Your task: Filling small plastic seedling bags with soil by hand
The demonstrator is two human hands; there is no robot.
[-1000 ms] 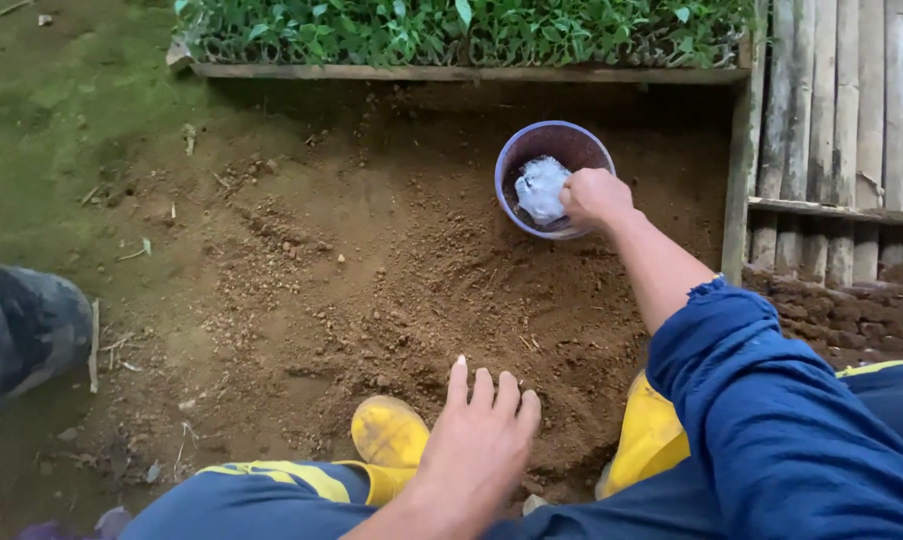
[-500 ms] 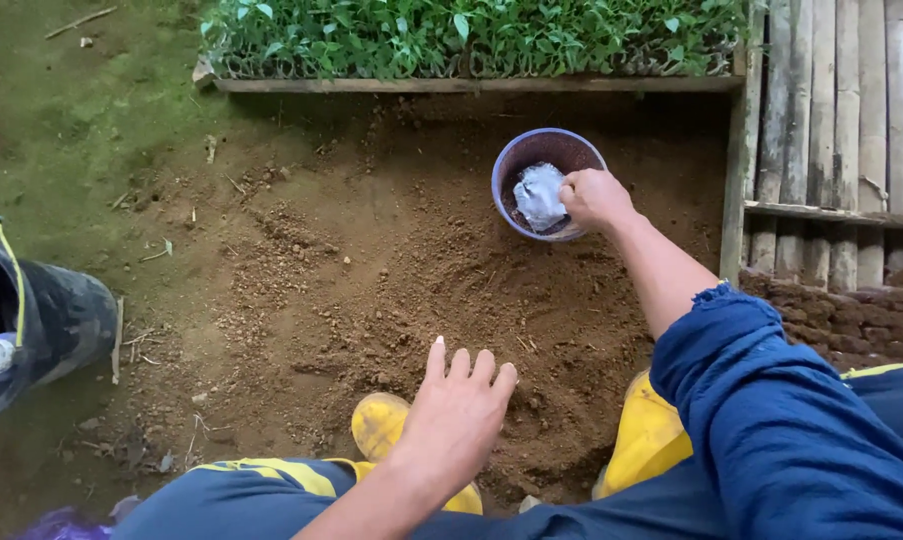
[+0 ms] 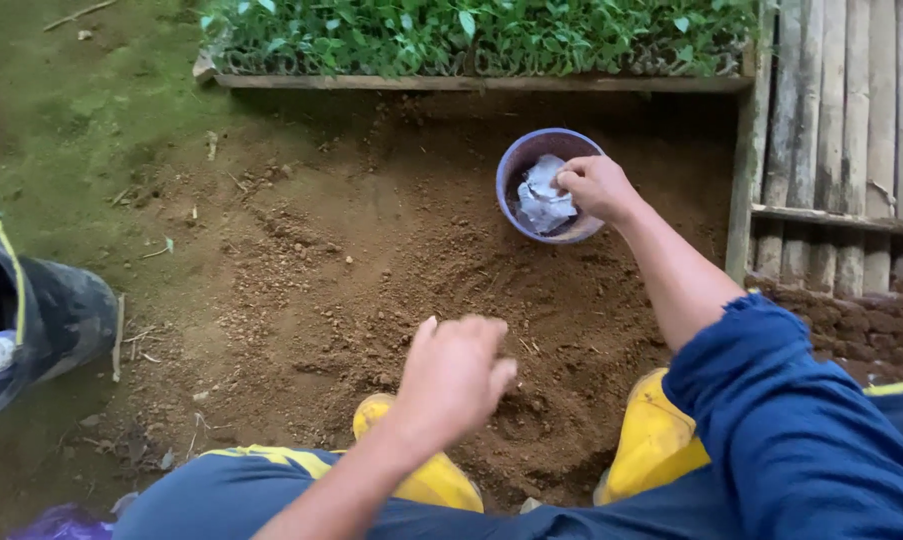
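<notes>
the patch of loose brown soil (image 3: 371, 260) fills the middle of the view, bare and crumbly, with a shallow scooped area near the person's feet. green moss-covered ground (image 3: 61, 110) lies along the upper left of it. a wooden-edged seedling bed (image 3: 471, 35), dense with small green plants, runs across the top. a slatted bamboo wall (image 3: 841, 130) stands at the right edge, beside the soil.

the person's blue sleeve (image 3: 801, 430) covers the right arm in the lower right. two yellow boots (image 3: 656, 435) stand at the bottom of the soil patch, toes pointing up the frame. a dark bucket (image 3: 41, 320) sits at the left edge, well apart from both hands.

the purple bowl (image 3: 516, 175) rests on the soil at upper right, near the bamboo wall. inside it lies a crumpled white plastic sheet (image 3: 541, 200).

the right hand (image 3: 596, 187) reaches into the bowl — fingers bent and pinched on the edge of the white plastic sheet, gripping it.

the left hand (image 3: 456, 380) hangs above the scooped soil between the boots, fingers curled inward in a loose fist, motion-blurred — whether it encloses any soil cannot be told.
</notes>
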